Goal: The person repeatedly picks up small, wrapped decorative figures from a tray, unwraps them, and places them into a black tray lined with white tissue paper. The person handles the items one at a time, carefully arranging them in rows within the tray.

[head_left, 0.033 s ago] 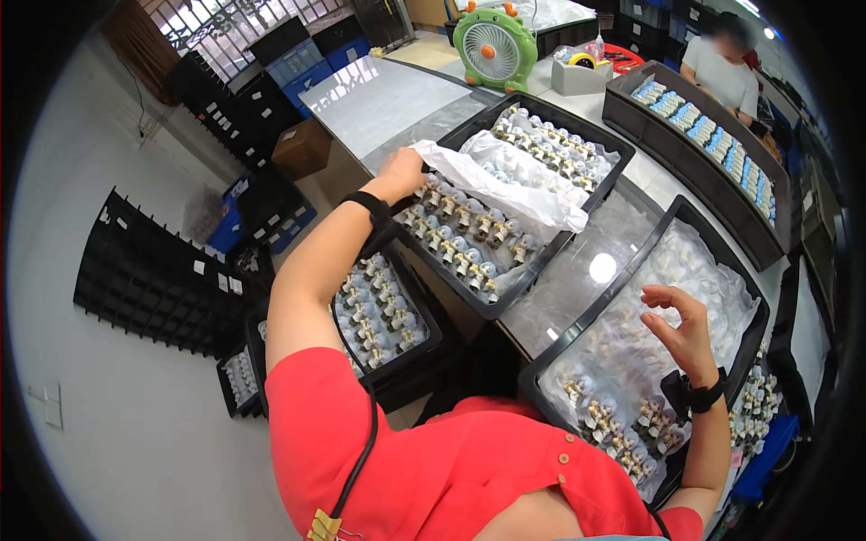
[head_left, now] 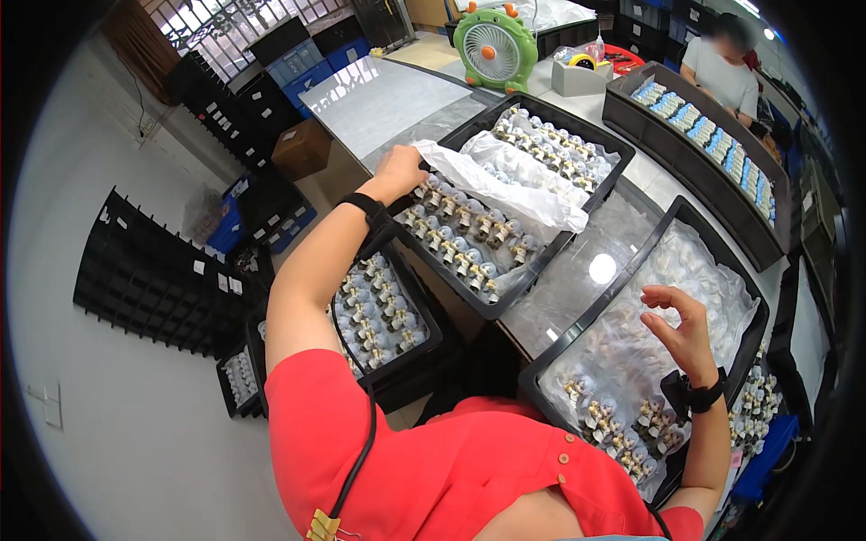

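My left hand (head_left: 400, 171) reaches to the left edge of a black tray (head_left: 492, 307). Its fingers curl down beside the end of a white tissue sheet (head_left: 505, 180); what they grip, if anything, is hidden. Rows of small figurines (head_left: 469, 216) with pale blue-grey hair stand in that tray, partly under the crumpled sheet. My right hand (head_left: 681, 329) hovers over a second black tray (head_left: 586, 320), thumb and fingers curved apart with nothing between them. Translucent wrapping (head_left: 667, 279) covers most of this tray, and several uncovered figurines (head_left: 622, 433) show at its near end.
Lower on the left sits another tray of figurines (head_left: 374, 307). A green fan (head_left: 494, 50) and a grey box with tape (head_left: 579, 77) stand at the back. Farther right, a long dark crate (head_left: 695, 149) holds blue-and-white pieces, with a person (head_left: 722, 72) beyond it.
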Motion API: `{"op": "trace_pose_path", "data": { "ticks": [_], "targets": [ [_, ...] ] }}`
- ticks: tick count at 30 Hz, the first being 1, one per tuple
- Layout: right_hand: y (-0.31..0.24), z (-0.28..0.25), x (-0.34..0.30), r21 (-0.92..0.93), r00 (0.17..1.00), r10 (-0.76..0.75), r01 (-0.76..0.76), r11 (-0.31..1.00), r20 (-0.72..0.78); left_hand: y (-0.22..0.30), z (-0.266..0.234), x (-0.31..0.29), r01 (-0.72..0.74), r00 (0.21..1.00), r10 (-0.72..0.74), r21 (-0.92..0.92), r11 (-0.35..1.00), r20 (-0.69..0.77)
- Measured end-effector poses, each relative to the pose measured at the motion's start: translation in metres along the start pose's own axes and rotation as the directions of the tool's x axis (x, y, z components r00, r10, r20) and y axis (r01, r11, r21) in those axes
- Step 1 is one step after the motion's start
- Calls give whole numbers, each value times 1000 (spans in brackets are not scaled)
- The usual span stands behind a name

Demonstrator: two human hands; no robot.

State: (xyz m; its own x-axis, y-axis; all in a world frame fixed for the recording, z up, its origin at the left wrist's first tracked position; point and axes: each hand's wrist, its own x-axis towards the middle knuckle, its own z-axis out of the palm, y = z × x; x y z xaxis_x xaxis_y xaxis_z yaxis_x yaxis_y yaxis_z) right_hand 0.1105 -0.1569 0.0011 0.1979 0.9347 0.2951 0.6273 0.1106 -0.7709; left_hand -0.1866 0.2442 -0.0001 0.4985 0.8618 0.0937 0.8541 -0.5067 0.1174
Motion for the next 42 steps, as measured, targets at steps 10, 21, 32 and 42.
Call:
{"op": "trace_pose_path", "data": {
  "ticks": [10, 21, 32, 42],
  "targets": [
    [-55, 9, 25, -82, 959, -5, 29, 996, 283, -4, -17, -14, -501, 855, 441, -216, 838, -272],
    [-68, 95, 102, -442, 949, -304, 309, 842, 85, -64, -22, -43, -579, 811, 581, 50, 814, -70],
    [-59, 150, 127, -38, 808, -389, 450, 892, 442, -11, -24, -46, -492, 851, 525, 388, 779, 25],
    [-60, 175, 136, -378, 568, 111, 377, 846, 815, -12, 25, -23, -447, 773, 213, 276, 851, 597]
  ]
}}
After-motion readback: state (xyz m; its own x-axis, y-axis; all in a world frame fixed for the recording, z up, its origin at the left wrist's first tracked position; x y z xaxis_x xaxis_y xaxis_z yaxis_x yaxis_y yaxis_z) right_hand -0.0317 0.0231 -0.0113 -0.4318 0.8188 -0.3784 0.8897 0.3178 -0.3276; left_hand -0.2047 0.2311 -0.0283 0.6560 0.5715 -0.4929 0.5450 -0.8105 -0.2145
